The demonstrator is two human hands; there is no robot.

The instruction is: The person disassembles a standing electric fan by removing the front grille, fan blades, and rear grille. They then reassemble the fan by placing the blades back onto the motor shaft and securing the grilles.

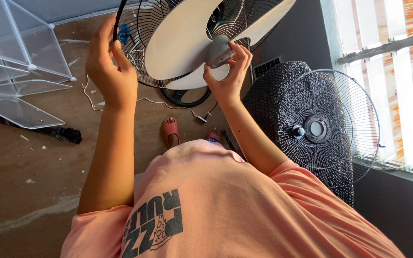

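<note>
A fan with white blades (182,43) and a black wire rear guard (142,33) is held up in front of me. My left hand (108,67) grips the guard's black rim at the left. The fingers of my right hand (228,71) pinch the grey hub cap (218,52) at the centre of the blades. A loose front grille (328,126) of black wire leans at the right, away from both hands.
A dark textured bulky object (273,100) stands behind the grille, beside a window with white slats (397,71). White wire-frame shelving (15,62) lies at the left. A white cord (168,102), a black ring (185,95) and my sandalled feet (170,131) are on the brown floor.
</note>
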